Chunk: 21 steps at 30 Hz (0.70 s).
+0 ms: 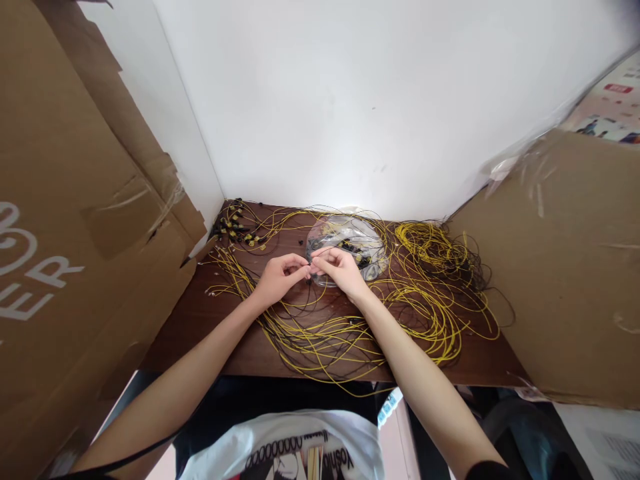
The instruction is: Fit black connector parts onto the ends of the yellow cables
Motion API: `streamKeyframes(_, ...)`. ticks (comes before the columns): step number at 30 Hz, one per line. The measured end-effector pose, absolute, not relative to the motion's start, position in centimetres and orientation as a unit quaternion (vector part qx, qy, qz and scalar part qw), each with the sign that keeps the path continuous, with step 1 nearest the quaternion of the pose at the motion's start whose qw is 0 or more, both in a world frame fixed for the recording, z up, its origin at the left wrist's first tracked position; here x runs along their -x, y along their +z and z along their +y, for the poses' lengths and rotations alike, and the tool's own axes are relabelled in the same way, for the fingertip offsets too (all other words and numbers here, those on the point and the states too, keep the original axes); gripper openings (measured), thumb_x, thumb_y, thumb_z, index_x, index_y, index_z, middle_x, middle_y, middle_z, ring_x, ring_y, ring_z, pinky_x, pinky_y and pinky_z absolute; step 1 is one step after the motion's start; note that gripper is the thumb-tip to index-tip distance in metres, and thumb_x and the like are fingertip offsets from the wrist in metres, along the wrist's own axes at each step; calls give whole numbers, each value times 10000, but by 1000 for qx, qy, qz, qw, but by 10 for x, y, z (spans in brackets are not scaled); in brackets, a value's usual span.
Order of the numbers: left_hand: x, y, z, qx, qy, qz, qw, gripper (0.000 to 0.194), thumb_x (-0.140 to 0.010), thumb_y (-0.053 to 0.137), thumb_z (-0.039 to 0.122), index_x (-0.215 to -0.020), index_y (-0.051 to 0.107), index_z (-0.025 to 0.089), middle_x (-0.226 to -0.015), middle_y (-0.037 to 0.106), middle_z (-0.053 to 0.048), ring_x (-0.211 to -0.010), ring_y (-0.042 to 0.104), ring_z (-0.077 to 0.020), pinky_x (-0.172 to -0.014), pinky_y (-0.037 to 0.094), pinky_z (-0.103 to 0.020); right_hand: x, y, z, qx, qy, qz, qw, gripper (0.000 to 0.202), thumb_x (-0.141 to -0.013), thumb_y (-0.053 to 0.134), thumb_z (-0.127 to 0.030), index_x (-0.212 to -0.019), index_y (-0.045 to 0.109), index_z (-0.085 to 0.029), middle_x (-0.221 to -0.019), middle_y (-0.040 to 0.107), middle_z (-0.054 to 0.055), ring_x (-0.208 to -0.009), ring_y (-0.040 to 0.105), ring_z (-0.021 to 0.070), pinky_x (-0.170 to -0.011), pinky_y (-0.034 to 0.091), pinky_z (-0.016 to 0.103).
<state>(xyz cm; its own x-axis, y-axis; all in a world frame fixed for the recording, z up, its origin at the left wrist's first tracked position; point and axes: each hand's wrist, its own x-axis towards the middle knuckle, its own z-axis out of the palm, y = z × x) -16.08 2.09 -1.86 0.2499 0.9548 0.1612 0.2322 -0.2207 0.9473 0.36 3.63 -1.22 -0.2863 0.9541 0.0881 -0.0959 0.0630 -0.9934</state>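
My left hand [286, 276] and my right hand [340, 270] meet above the middle of the brown table. Their thumbs and fingers pinch together around a small black part, mostly hidden between the fingertips; its exact kind is too small to tell. Just behind my right hand lies a clear plastic bag [376, 265] with small black and yellow pieces inside. Thin yellow and black wires [320, 331] curve across the table beneath both forearms. Loose wire ends [215, 291] with small pale tips lie left of my left hand.
A coiled heap of yellow wires [430, 243] rests at the right. Wires with black and yellow end pieces [239, 227] are bunched at the back left. Cardboard boxes stand at the left [100, 200] and right [565, 267] of the brown table [185, 333]. Behind is a white wall [350, 100].
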Motion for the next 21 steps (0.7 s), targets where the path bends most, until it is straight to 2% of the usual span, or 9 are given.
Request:
streamKeyframes(5, 161, -19, 21, -666, 415, 444, 433, 245, -773, 603, 350, -838, 644, 117, -754, 693, -70, -671, 622, -149, -653, 473, -249, -3, -14, 37, 375, 543, -600, 452, 315, -657, 714, -452, -722, 641, -152, -668, 654, 22, -615, 616, 130, -609, 487, 254)
streamKeyframes(13, 161, -19, 21, -661, 416, 451, 432, 220, -770, 605, 326, -825, 636, 115, -725, 686, -65, -643, 613, -142, -635, 468, -243, -3, -15, 37, 385, 595, -532, 463, 396, -644, 700, -517, -775, 552, -174, -687, 669, 21, -621, 650, 137, -611, 501, 254)
streamKeyframes(17, 161, -19, 21, -659, 417, 450, 435, 221, -773, 603, 325, -826, 635, 113, -736, 688, -70, -653, 614, -143, -644, 467, -245, -3, -13, 36, 387, 576, -554, 461, 360, -643, 720, -458, -813, 602, -164, -677, 663, 17, -634, 637, 138, -615, 492, 255)
streamKeyframes(21, 161, -19, 20, -658, 418, 440, 446, 234, -774, 604, 337, -842, 642, 116, -764, 692, -72, -670, 614, -146, -653, 462, -245, -3, -14, 36, 371, 543, -602, 453, 246, -680, 704, -392, -727, 660, -155, -669, 653, 19, -615, 598, 123, -608, 471, 250)
